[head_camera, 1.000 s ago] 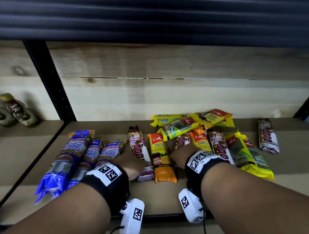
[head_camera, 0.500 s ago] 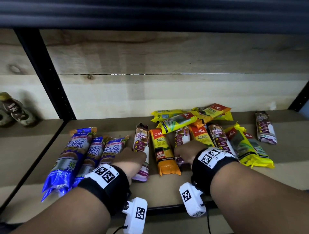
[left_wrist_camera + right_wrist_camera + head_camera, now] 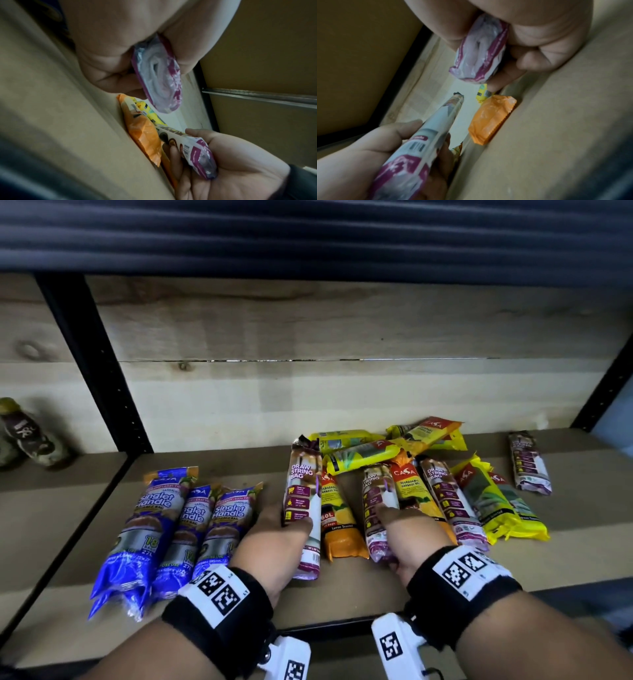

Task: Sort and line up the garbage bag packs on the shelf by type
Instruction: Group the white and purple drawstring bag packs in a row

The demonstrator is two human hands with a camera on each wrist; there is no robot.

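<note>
left grip: your left hand (image 3: 274, 537) is wrapped round a draw string pack (image 3: 303, 501)
right grip: your right hand (image 3: 409, 534) clutches another draw-string pack (image 3: 378, 508)
where: both lifted above the shelf (image 3: 342, 590), orange pack (image 3: 337, 518) lying between them

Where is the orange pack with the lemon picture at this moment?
In the head view the orange pack lies flat on the shelf, near the middle, between the two Draw String packs gripped by the left hand and the right hand.

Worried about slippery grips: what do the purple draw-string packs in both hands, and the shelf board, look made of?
Left hand's draw-string pack and right hand's draw-string pack: likely thin glossy plastic film, crinkled, with clear ends showing rolled bags. Shelf board: matte brown, probably fibreboard or cardboard; uncertain.
</note>
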